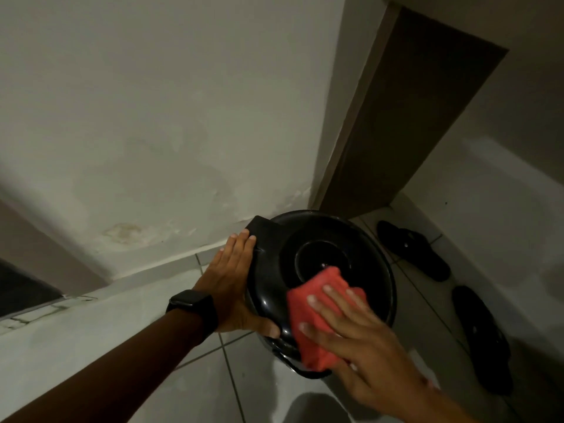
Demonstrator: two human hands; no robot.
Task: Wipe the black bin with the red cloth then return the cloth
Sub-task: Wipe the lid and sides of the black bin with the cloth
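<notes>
Black and glossy, the bin (317,270) stands on the tiled floor (213,377) in the corner by a white wall (152,117), its round lid shut and ringed with grooves. The left hand (235,288), wearing a dark watch (192,309), lies flat against the lid's left edge, thumb hooked at its front. The right hand (360,340) presses the cloth (317,315) with spread fingers on the lid's near right side. The red cloth is crumpled. Two dark sandals (415,254) lie to the right.
</notes>
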